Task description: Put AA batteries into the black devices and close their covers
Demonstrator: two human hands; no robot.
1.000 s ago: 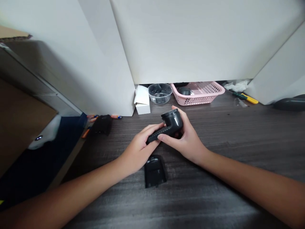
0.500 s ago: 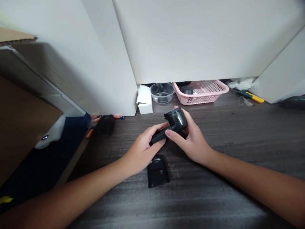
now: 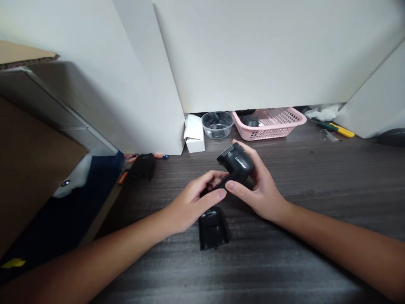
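Between my hands is a black handheld device (image 3: 241, 165), L-shaped, with a ribbed round end and white lettering on its side; its exact kind I cannot tell. My right hand (image 3: 264, 188) wraps the head from the right, thumb at the bend. Fingers of my left hand (image 3: 198, 198) close round the handle, with the thumb lying along it, so most of the handle is hidden. Just below my left hand, a black hollow plastic cover (image 3: 213, 230) rests on the dark wood-grain surface (image 3: 268, 257).
Along the white panel at the back stand a white box (image 3: 195, 134), a clear round bowl (image 3: 218, 126) with dark parts and a pink basket (image 3: 268, 131). A yellow-and-green tool (image 3: 340, 129) lies to the right. Left are a black pouch-like item (image 3: 142, 166) and cardboard (image 3: 28, 52).
The device has turned in my hands, its lettered side now more towards me. My left thumb has shifted along the handle, covering more of it. The view has moved slightly.
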